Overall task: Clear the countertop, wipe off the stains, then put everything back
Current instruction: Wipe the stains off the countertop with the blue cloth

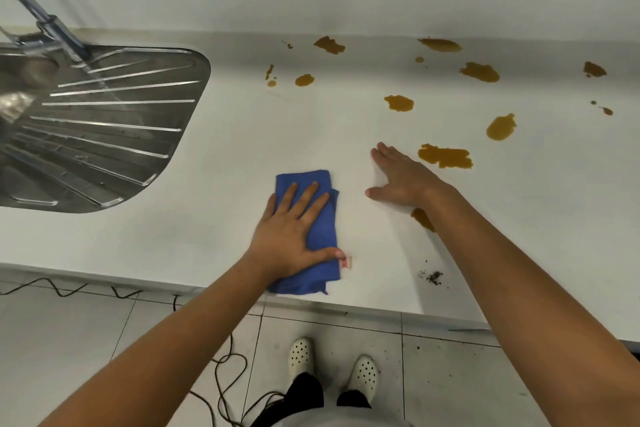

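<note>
A steel sink drainboard (104,128) with 1 tap (45,24) is set into the left of the white worktop (242,135). Near the front edge, the left hand (291,236) lies flat with fingers spread, pressing on 1 folded blue cloth (320,236), while just to its right the right hand (403,177) rests palm-down, fingers straight, on bare worktop. About 14 brown stains (445,156) are scattered across the centre and right, 1 partly hidden beneath the right forearm, and 1 patch of dark crumbs (433,277) lies near the front edge.
</note>
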